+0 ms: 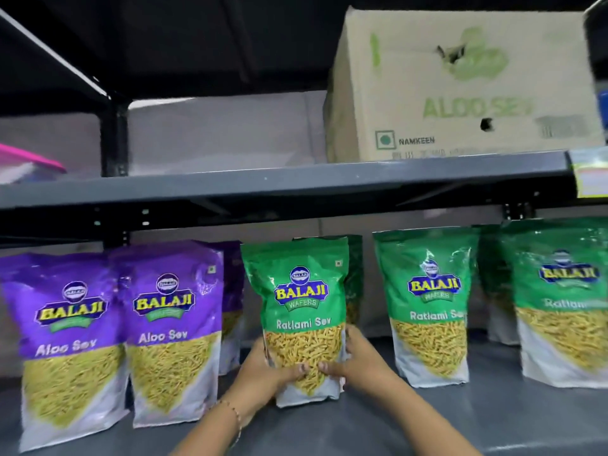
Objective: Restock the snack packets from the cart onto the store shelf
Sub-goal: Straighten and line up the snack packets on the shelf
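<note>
A green Ratlami Sev packet point(302, 291) stands upright on the grey lower shelf point(427, 419), with another green packet behind it. My left hand point(263, 373) grips its lower left side and my right hand point(358, 360) its lower right side. To its left stand two purple Aloo Sev packets point(69, 340) point(171, 327), with more purple ones behind them. To its right stand two more green Ratlami Sev packets point(427, 304) point(562, 301). The cart is out of view.
The upper shelf's edge point(263, 182) runs across just above the packets. On it sits a cardboard Aloo Sev box point(460, 90) at the right and a pink-lidded container point(26, 164) at the far left. A black upright post point(113, 136) stands at left.
</note>
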A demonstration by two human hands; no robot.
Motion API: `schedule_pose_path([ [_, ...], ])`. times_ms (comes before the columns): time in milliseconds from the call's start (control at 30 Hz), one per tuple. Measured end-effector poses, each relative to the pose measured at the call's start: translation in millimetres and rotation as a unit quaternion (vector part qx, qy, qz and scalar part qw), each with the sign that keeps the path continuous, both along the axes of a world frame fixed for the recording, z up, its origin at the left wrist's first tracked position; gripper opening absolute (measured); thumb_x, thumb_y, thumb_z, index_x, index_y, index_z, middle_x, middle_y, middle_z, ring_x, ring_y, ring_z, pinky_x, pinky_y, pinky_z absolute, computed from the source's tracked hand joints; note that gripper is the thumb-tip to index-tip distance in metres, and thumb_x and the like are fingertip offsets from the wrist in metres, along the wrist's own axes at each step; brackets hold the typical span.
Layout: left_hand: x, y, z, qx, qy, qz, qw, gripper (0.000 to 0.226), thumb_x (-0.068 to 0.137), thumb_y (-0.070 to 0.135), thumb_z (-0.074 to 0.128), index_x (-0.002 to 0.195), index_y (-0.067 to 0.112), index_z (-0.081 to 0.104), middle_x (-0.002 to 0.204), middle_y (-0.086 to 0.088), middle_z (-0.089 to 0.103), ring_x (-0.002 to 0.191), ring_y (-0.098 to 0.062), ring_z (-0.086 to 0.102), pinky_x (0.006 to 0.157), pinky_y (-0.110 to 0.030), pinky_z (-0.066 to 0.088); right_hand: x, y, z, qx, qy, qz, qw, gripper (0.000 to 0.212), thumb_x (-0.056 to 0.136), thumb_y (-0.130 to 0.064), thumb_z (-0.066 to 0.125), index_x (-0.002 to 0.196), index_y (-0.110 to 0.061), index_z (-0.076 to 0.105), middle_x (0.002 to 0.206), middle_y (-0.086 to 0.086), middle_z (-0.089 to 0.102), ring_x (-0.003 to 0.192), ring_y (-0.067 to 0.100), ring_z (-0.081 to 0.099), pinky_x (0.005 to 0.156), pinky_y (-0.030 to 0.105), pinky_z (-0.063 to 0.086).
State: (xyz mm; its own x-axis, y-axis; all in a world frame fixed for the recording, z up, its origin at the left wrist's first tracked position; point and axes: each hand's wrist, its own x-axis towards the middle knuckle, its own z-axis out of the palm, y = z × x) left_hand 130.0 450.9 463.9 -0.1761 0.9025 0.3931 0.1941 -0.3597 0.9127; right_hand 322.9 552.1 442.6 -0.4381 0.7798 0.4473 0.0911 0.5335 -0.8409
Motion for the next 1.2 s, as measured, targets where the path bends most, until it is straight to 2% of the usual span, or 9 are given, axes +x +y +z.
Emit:
schedule_pose_path([
  [167, 36.0, 2.8, 0.0, -0.017, 0.021, 0.066, 0.997, 0.07, 0.059, 0.01, 0.089, 0.12, 0.008, 0.054, 0.115, -0.009, 0.071, 0.099, -0.019, 0.07, 0.084, -0.032, 0.056, 27.7, -11.7, 7.9, -0.021, 0.001, -0.024, 0.999, 0.088, 0.052, -0.051, 0.09, 0.125, -0.03, 0.046, 0.128, -0.002, 0.065, 0.121, 0.017, 0.061, 0.104, 0.048, 0.05],
  [300, 72.3, -25.2, -4.3, 0.068, 0.083, 0.227, 0.968, 0.101, 0.067, 0.039, 0.08, 0.147, 0.017, 0.022, 0.157, 0.0, 0.026, 0.142, -0.017, 0.031, 0.117, -0.044, 0.028, 58.8, -45.6, 14.8, 0.009, 0.085, -0.06, 0.995, 0.051, 0.078, -0.016, 0.082, 0.116, -0.033, 0.053, 0.124, -0.005, 0.062, 0.115, 0.015, 0.062, 0.098, 0.029, 0.051],
  [433, 156.3, -37.4, 6.7, 0.097, -0.006, 0.116, 0.989, 0.078, 0.085, 0.032, 0.066, 0.15, 0.032, 0.021, 0.151, 0.021, 0.023, 0.139, 0.002, 0.023, 0.119, -0.029, 0.017, 135.1, -59.7, 18.3, 0.064, 0.238, -0.186, 0.951, 0.018, 0.086, -0.005, 0.072, 0.09, -0.022, 0.072, 0.089, -0.002, 0.076, 0.085, 0.02, 0.071, 0.076, 0.027, 0.056],
  [567, 222.6, 1.0, 13.8, -0.002, -0.104, 0.033, 0.994, 0.071, 0.091, 0.041, 0.055, 0.151, 0.024, 0.021, 0.158, 0.008, 0.025, 0.144, -0.011, 0.025, 0.114, -0.03, 0.021, 197.0, -29.0, 19.1, 0.048, 0.248, -0.241, 0.937, 0.026, 0.09, -0.002, 0.065, 0.103, -0.024, 0.061, 0.111, 0.007, 0.068, 0.105, 0.033, 0.063, 0.078, 0.016, 0.051],
  [767, 250.6, 57.1, -4.8, -0.049, -0.149, -0.013, 0.988, 0.054, 0.098, 0.034, 0.042, 0.148, 0.015, 0.031, 0.151, 0.001, 0.037, 0.131, -0.01, 0.038, 0.094, -0.024, 0.026, 212.8, -18.3, 2.5, -0.074, 0.122, -0.075, 0.987, 0.073, 0.094, -0.014, 0.063, 0.153, -0.022, 0.02, 0.145, -0.006, 0.037, 0.129, 0.006, 0.039, 0.098, 0.019, 0.034],
  [833, 250.8, 62.0, -10.3, -0.056, -0.132, -0.017, 0.989, 0.053, 0.097, 0.04, 0.041, 0.145, 0.019, 0.037, 0.143, 0.009, 0.042, 0.127, -0.01, 0.041, 0.096, -0.026, 0.028, 213.2, -10.9, -3.2, -0.069, 0.092, -0.055, 0.992, 0.089, 0.085, -0.035, 0.074, 0.154, -0.032, 0.019, 0.156, -0.013, 0.034, 0.14, 0.004, 0.036, 0.116, 0.031, 0.031],
  [933, 247.2, 61.2, -13.9, -0.059, -0.118, -0.02, 0.991, 0.056, 0.093, 0.051, 0.043, 0.143, 0.026, 0.039, 0.139, 0.015, 0.041, 0.124, -0.004, 0.037, 0.107, -0.029, 0.027, 217.9, -1.6, -10.6, -0.076, 0.104, -0.02, 0.991, 0.109, 0.061, -0.064, 0.081, 0.151, -0.046, 0.021, 0.154, -0.019, 0.043, 0.139, 0.006, 0.043, 0.121, 0.045, 0.031],
  [1033, 247.5, 62.2, -18.2, -0.063, -0.074, -0.014, 0.995, 0.073, 0.074, 0.073, 0.048, 0.136, 0.035, 0.048, 0.141, 0.016, 0.049, 0.129, -0.007, 0.045, 0.117, -0.039, 0.027, 218.2, -4.5, -11.2, -0.073, 0.115, -0.024, 0.99, 0.103, 0.064, -0.068, 0.075, 0.15, -0.045, 0.022, 0.151, -0.019, 0.046, 0.137, 0.007, 0.046, 0.119, 0.045, 0.034],
  [1200, 254.9, 52.6, -14.6, -0.057, -0.019, -0.031, 0.998, 0.039, 0.091, 0.055, 0.045, 0.128, 0.044, 0.041, 0.129, 0.029, 0.047, 0.124, 0.003, 0.038, 0.105, -0.024, 0.024, 223.4, -19.4, -6.8, -0.065, 0.12, -0.056, 0.989, 0.075, 0.085, -0.05, 0.067, 0.149, -0.04, 0.027, 0.142, -0.018, 0.056, 0.131, 0.007, 0.052, 0.116, 0.04, 0.037],
])
